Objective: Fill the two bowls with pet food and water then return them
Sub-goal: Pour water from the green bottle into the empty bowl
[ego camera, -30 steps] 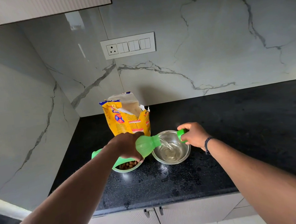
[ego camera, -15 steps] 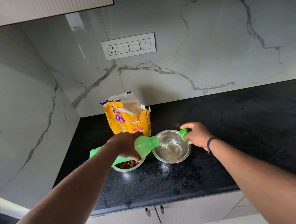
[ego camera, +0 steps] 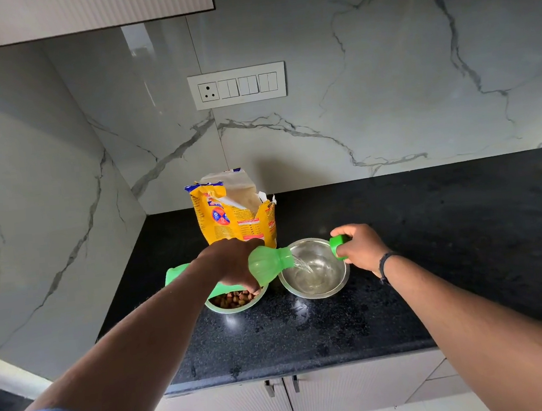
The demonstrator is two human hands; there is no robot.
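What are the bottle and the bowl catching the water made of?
The green bottle looks like translucent plastic: light glows through it. The water bowl seems polished steel, going by its mirror-like silvery shine. The countertop looks like glossy black speckled stone.

We are in a kitchen at home. We can tell from the shiny black stone desk [ego camera: 435, 255] in the corner, the grey marble wall [ego camera: 368, 94] behind it with a white plug and switch plate [ego camera: 237, 85], the cupboard doors [ego camera: 283, 401] with little handles under the desk, and another cupboard [ego camera: 75, 11] up high. A torn yellow pet food bag [ego camera: 234, 216] stands by the wall.
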